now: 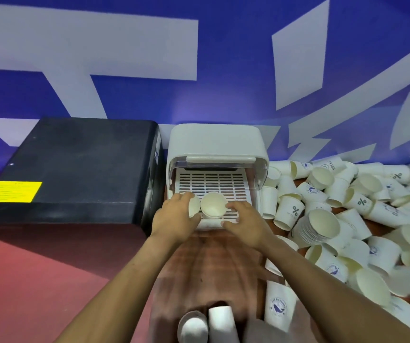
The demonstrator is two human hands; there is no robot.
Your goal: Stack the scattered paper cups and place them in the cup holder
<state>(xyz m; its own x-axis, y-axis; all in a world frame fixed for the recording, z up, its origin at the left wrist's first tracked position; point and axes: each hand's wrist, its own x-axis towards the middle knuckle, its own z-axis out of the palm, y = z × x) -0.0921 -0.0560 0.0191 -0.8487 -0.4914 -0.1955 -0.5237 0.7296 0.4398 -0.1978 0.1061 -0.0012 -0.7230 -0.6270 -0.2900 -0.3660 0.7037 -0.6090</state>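
A white cup holder [213, 142] with a raised clear lid stands against the wall, its slatted tray [211, 181] pulled forward. My left hand [176, 217] grips a white paper cup [194, 206] at the tray's front left. Beside it a second paper cup [213, 205] stands mouth-up on the tray, and my right hand [244, 222] touches its right side with fingers on the tray's front edge. Whether the right hand grips that cup is unclear. Many scattered paper cups [362, 219] lie in a heap to the right, among them a nested stack [315, 227].
A large black box [75, 167] with a yellow label sits directly left of the holder. A tall cup [279, 305] and two blurred cups [206, 323] lie near me on the brown table. A blue and white wall rises behind.
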